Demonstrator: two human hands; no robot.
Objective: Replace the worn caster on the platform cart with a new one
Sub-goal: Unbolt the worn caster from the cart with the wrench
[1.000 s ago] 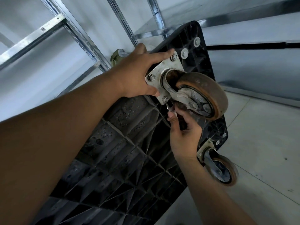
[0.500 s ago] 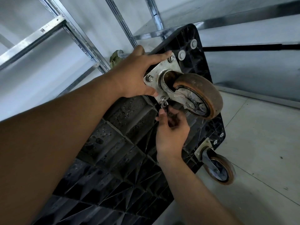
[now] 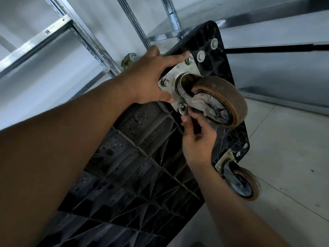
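The black platform cart stands tipped up, its ribbed underside facing me. The worn caster, a brown scuffed wheel on a grey mounting plate, sits near the cart's top corner. My left hand grips the cart's edge at the plate. Its index finger lies along the plate's top and its thumb sits below the left nut. My right hand holds a small wrench whose head sits at the plate's lower nut. The wrench handle is hidden in my fingers.
A second caster is bolted at the cart's lower right corner, close to the tiled floor. A metal shelving rack stands behind the cart on the left. A small green object shows behind my left hand.
My right hand has shifted with the wrench below the lower nut, first swinging down and left, then back up towards the nut. My left hand has kept its hold.
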